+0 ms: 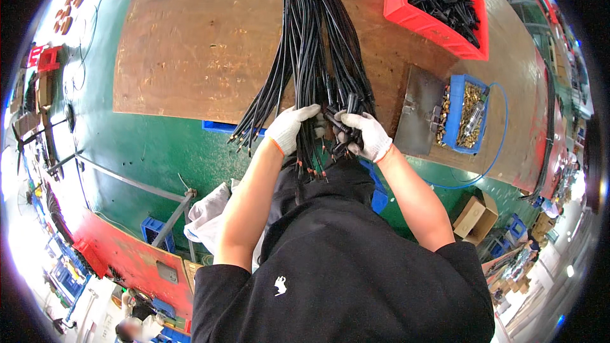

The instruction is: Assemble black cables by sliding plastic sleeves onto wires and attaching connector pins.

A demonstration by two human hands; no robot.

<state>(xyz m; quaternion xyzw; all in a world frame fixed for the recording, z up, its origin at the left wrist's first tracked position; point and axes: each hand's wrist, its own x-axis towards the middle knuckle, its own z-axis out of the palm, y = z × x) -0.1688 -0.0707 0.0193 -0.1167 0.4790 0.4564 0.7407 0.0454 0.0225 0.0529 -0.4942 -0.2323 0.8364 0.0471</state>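
A thick bundle of black cables runs down the wooden table and over its near edge. Many loose ends show small copper-coloured tips. My left hand, in a white glove, is closed round part of the bundle, its thumb lying across the strands. To the right, my right hand, gloved too, grips several cables fitted with black sleeves. Both hands sit close together just off the table's edge, and their inner fingers are partly hidden by the cables.
A red bin of black plastic parts stands at the table's far right. Nearer, a blue bin of brass-coloured fittings sits beside a dark metal plate. A blue hose curves past it. On the floor lies an open cardboard box.
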